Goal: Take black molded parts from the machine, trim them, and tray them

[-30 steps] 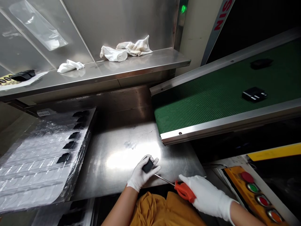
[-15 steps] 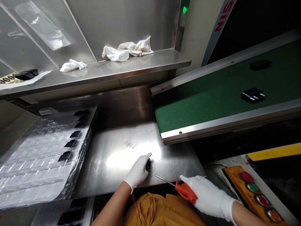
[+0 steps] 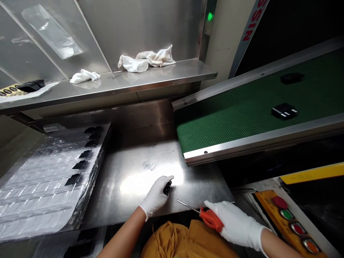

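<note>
My left hand (image 3: pixel 158 193), in a white glove, is closed around a small black plastic part (image 3: pixel 167 187), much of it hidden by the fingers. It is over the front of the metal table (image 3: pixel 115 193). In my right hand (image 3: pixel 233 220), also gloved, is an orange air blow gun (image 3: pixel 211 219). The fingers wrap its body, and its thin metal nozzle (image 3: pixel 185 204) points left towards the black part without touching it.
A green conveyor belt (image 3: pixel 220 118) carries two black parts (image 3: pixel 285 110) at the right. Stacked clear plastic trays (image 3: pixel 34 200) with several black pieces stand at the left. White cloths (image 3: pixel 156 57) lie on the metal shelf (image 3: pixel 107 87). A button box (image 3: pixel 288 218) is at the lower right.
The black parts on the belt have moved left and down towards its near end. My left hand has shifted slightly left and turned the held part. My right hand is nearly still.
</note>
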{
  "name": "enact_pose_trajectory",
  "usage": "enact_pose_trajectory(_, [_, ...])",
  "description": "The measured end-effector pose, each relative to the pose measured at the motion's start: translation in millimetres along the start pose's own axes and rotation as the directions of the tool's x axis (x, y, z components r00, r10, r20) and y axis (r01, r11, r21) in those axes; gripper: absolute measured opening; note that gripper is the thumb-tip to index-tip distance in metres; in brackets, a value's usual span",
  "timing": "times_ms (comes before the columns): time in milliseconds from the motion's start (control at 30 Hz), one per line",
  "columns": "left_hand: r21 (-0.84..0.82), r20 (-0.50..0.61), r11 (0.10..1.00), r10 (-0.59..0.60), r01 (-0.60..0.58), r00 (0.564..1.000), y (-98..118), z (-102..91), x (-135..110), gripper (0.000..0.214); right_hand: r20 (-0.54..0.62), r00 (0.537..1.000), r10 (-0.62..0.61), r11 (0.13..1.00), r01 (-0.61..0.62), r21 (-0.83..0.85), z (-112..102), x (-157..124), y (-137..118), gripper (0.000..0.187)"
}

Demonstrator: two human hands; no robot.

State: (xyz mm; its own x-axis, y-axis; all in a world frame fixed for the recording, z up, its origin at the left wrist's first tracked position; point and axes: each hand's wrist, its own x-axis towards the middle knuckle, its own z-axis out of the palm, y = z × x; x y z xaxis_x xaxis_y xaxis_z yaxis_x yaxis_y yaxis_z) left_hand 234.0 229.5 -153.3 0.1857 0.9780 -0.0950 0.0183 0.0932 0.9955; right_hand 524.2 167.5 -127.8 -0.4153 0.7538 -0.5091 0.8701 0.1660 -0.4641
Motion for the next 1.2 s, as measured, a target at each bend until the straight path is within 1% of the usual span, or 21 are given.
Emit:
enact_pose_trajectory(100, [0.062, -0.063, 0.998, 0.027, -0.023, 0.998, -10.3, 8.7, 1.6, 0.045, -0.003, 1.0, 0.004, 1.0, -0.004, -0.015, 3.8, -1.6, -3.1, 0.065])
enact_pose_trajectory(200, [0.246, 0.022, 0.965, 0.086, -0.089, 0.996, -21.0, 15.3, 2.4, 0.05, 0.006, 1.0, -0.019, 0.999, 0.019, -0.029, 6.7, -1.3, -4.1, 0.066])
enact_pose_trajectory(267, [0.331, 0.062, 0.936, 0.108, -0.122, 0.992, -23.2, 19.6, 2.9, 0.048, -0.02, 0.999, -0.032, 0.999, 0.031, -0.038, 6.1, 0.3, -3.5, 0.064])
enact_pose_trajectory(333, [0.34, -0.017, 0.939, 0.059, -0.05, 0.998, -18.2, 24.1, 3.1, 0.033, -0.085, 0.996, -0.024, 0.999, 0.021, -0.038, 3.6, 1.9, -2.7, 0.059])
enact_pose_trajectory(367, [0.291, -0.072, 0.956, -0.007, 0.028, 0.997, -13.2, 26.1, 2.9, 0.025, -0.112, 0.994, -0.019, 0.999, 0.015, -0.038, 2.2, 2.5, -2.6, 0.055])
enact_pose_trajectory(400, [0.193, -0.114, 0.974, -0.098, 0.119, 0.989, -7.0, 27.6, 2.4, 0.019, -0.128, 0.992, -0.016, 0.999, 0.01, -0.045, 1.0, 2.8, -2.8, 0.05])
enact_pose_trajectory(433, [0.052, -0.123, 0.977, -0.201, 0.208, 0.972, -0.5, 28.5, 1.8, 0.02, -0.134, 0.991, -0.015, 0.998, 0.007, -0.061, 0.1, 3.1, -3.3, 0.045])
enact_pose_trajectory(467, [-0.125, -0.099, 0.951, -0.295, 0.282, 0.95, 5.7, 28.6, 1.0, 0.023, -0.128, 0.992, -0.021, 0.996, 0.01, -0.088, -0.3, 3.4, -4.2, 0.041])
enact_pose_trajectory(533, [-0.437, -0.034, 0.828, -0.406, 0.352, 0.913, 15.2, 27.9, -0.3, 0.029, -0.094, 0.995, -0.044, 0.986, 0.028, -0.166, -0.3, 4.5, -6.8, 0.039])
enact_pose_trajectory(567, [-0.535, -0.021, 0.767, -0.431, 0.354, 0.902, 17.9, 27.5, -0.5, 0.029, -0.081, 0.995, -0.059, 0.978, 0.041, -0.203, -0.4, 5.4, -8.2, 0.041])
enact_pose_trajectory(633, [-0.653, -0.037, 0.673, -0.485, 0.346, 0.873, 19.8, 28.5, -0.2, 0.026, -0.078, 0.994, -0.08, 0.968, 0.059, -0.245, -1.5, 7.3, -10.4, 0.043])
enact_pose_trajectory(700, [-0.754, -0.063, 0.564, -0.573, 0.337, 0.817, 19.2, 31.7, 1.4, 0.023, -0.099, 0.992, -0.08, 0.964, 0.051, -0.263, -3.9, 8.6, -11.0, 0.043])
enact_pose_trajectory(767, [-0.847, -0.045, 0.429, -0.646, 0.314, 0.762, 18.2, 36.3, 3.8, 0.024, -0.105, 0.992, -0.074, 0.959, 0.041, -0.28, -6.4, 8.8, -9.9, 0.043])
enact_pose_trajectory(833, [-0.881, -0.009, 0.361, -0.659, 0.306, 0.752, 17.2, 40.8, 6.1, 0.025, -0.113, 0.989, -0.091, 0.958, 0.057, -0.28, -7.9, 7.9, -8.2, 0.04])
enact_pose_trajectory(900, [-0.884, 0.016, 0.342, -0.657, 0.317, 0.753, 15.8, 44.8, 7.3, 0.025, -0.18, 0.977, -0.113, 0.974, 0.073, -0.214, -9.5, 5.6, -7.2, 0.039])
enact_pose_trajectory(967, [-0.881, 0.017, 0.339, -0.675, 0.331, 0.737, 14.0, 48.8, 7.1, 0.028, -0.307, 0.945, -0.114, 0.991, 0.088, -0.098, -14.0, 1.5, -7.8, 0.037])
enact_pose_trajectory(1033, [-0.881, 0.013, 0.332, -0.694, 0.336, 0.72, 14.2, 53.4, 5.3, 0.031, -0.427, 0.898, -0.104, 0.994, 0.109, -0.012, -24.4, -5.1, -9.5, 0.038])
enact_pose_trajectory(1100, [-0.897, 0.034, 0.294, -0.698, 0.33, 0.716, 18.7, 58.8, 2.2, 0.031, -0.534, 0.836, -0.128, 0.988, 0.156, 0.008, -42.9, -13.8, -11.1, 0.051])
enact_pose_trajectory(1133, [-0.912, 0.06, 0.256, -0.692, 0.322, 0.719, 23.1, 61.7, 0.3, 0.03, -0.593, 0.791, -0.154, 0.982, 0.189, -0.004, -55.3, -18.3, -11.4, 0.061])
enact_pose_trajectory(1167, [-0.927, 0.095, 0.205, -0.682, 0.315, 0.725, 28.7, 64.7, -1.6, 0.029, -0.669, 0.72, -0.183, 0.973, 0.23, -0.018, -69.5, -22.2, -11.3, 0.07])
enact_pose_trajectory(1200, [-0.938, 0.141, 0.146, -0.665, 0.313, 0.733, 35.2, 67.6, -3.4, 0.026, -0.749, 0.63, -0.207, 0.963, 0.267, -0.041, -85.3, -25.0, -10.5, 0.074])
